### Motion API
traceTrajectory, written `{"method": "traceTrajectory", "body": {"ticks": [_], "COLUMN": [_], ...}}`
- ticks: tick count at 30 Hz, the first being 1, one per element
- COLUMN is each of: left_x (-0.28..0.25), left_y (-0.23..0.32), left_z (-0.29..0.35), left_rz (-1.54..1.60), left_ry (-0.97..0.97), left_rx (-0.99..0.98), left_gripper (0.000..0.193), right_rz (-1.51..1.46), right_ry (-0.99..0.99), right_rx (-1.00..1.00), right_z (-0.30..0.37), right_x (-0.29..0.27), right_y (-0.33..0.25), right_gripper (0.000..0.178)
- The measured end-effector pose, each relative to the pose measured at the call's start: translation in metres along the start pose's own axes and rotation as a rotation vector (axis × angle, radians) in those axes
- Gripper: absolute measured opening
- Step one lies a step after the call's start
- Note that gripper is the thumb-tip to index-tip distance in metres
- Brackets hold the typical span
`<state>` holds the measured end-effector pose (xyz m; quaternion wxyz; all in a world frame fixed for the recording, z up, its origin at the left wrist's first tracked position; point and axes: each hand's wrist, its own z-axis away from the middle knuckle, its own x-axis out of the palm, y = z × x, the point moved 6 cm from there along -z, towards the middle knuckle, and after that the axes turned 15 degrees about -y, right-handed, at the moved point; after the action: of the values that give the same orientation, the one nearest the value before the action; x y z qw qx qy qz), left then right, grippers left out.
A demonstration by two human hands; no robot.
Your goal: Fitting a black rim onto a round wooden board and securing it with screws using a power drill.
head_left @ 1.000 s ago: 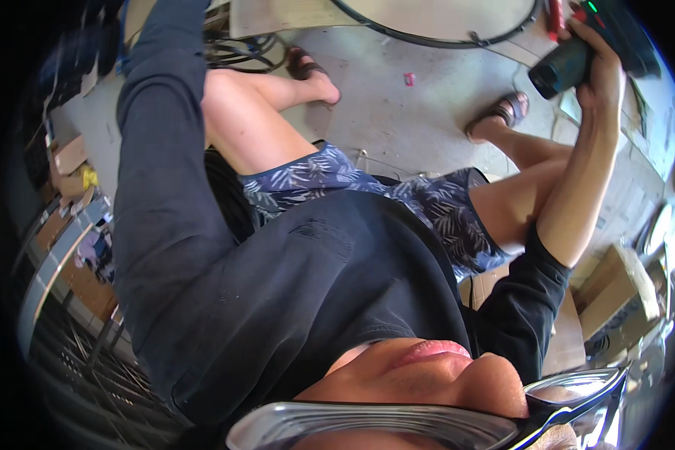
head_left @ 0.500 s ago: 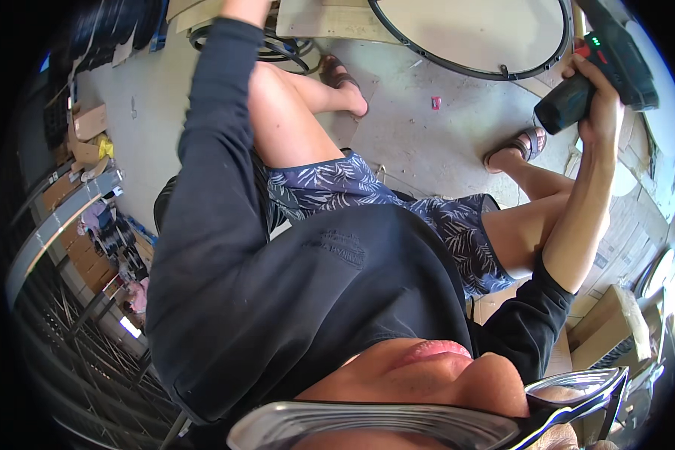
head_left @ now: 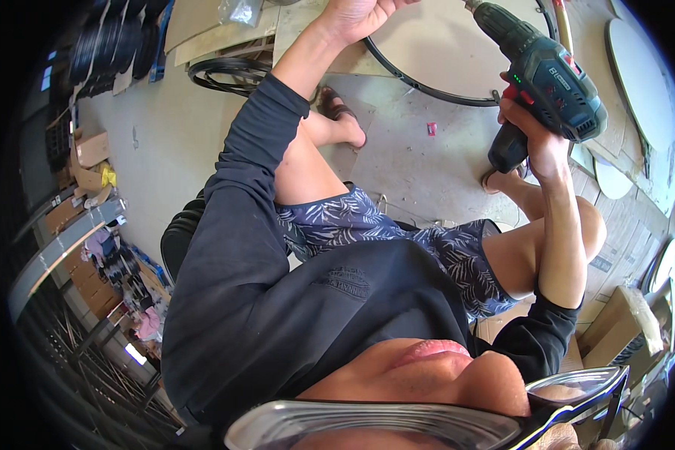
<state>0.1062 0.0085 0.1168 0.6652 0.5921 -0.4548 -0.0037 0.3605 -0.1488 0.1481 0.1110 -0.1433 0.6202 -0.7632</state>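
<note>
My right hand (head_left: 538, 141) is wrapped round the handle of a dark green and black cordless drill (head_left: 559, 86), whose chuck points up and to the left. At the top edge, my left hand (head_left: 352, 19) has its fingers drawn together, pointing towards the drill's tip. Whatever may be between those fingertips is too small or cut off to make out. Beneath both hands lies a large round beige panel (head_left: 446, 49) with a black rim (head_left: 427, 88) around it. The drill tip is over this panel, apart from its surface as far as I can see.
Black hoops (head_left: 229, 75) lie left of the panel, below a clear plastic bag (head_left: 240, 10). A small red packet (head_left: 431, 129) is on the floor. Pale round discs (head_left: 641, 82) lean at the right. Cardboard boxes (head_left: 91, 148) and a metal beam (head_left: 64, 247) stand at the left.
The drill has swung left and inward, from the far right to over the panel's right side. My left hand has moved right and down towards the drill, its fingers now partly showing.
</note>
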Motion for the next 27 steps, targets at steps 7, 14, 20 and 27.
{"method": "traceTrajectory", "body": {"ticks": [7, 14, 20, 27], "left_x": [0.001, 0.008, 0.012, 0.01], "left_y": [-0.01, -0.017, -0.021, -0.018], "left_z": [-0.007, -0.001, -0.002, 0.002], "left_rz": [0.072, 0.072, 0.098, 0.077], "left_ry": [-0.053, -0.066, -0.08, -0.085], "left_rx": [-0.083, -0.161, -0.176, -0.184], "left_gripper": [0.013, 0.012, 0.014, 0.013], "right_rz": [-0.001, -0.013, 0.004, 0.018], "right_ry": [0.002, -0.009, -0.021, -0.033], "right_rx": [-0.018, -0.024, -0.01, 0.014], "right_z": [-0.006, -0.007, -0.008, -0.011], "right_x": [0.0, 0.005, 0.006, 0.006], "right_y": [-0.002, -0.004, -0.003, 0.001], "right_gripper": [0.036, 0.036, 0.035, 0.035]}}
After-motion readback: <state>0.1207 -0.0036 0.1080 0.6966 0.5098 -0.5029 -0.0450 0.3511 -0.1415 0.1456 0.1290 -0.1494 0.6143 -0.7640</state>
